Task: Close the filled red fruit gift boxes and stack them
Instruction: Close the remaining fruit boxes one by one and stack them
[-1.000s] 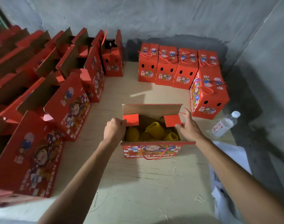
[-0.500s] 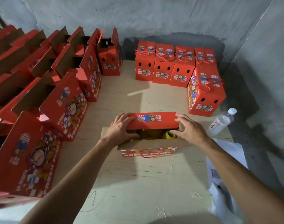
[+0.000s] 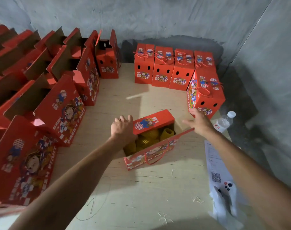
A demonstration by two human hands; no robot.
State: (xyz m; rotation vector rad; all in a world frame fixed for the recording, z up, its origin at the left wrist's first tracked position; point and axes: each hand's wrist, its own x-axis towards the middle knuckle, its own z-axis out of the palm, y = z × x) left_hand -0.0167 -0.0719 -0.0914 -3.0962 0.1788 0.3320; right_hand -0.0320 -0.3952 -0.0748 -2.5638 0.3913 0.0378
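At the near right edge of the wooden table (image 3: 141, 188), printed paper sheets (image 3: 215, 165) with a QR code are laid, with crumpled white plastic (image 3: 227, 206) on them nearer the viewer. Along the near left, a row of open red boxes (image 3: 25, 163) with raised lids is stood, running back toward the wall.

In the middle of the table the filled red gift box (image 3: 151, 151) is set at a slant, with its red cord handle hung on the near side. Yellow net-wrapped fruit (image 3: 149, 138) is seen inside. The far top flap (image 3: 153, 121) is folded over the opening, while the near half is left uncovered.

The left hand (image 3: 123, 128) is laid at the left end of that flap, fingers extended and spread, touching its edge. The right hand (image 3: 199, 122) is held wide, fingers straight, just past the right end of the box; whether the box is touched by it cannot be told.

A clear water bottle (image 3: 224, 121) with a white cap is laid beyond the right hand. Just behind it a closed red box (image 3: 207, 93) is stood, and farther back four closed boxes (image 3: 164, 68) are lined up side by side against the grey wall (image 3: 158, 17).
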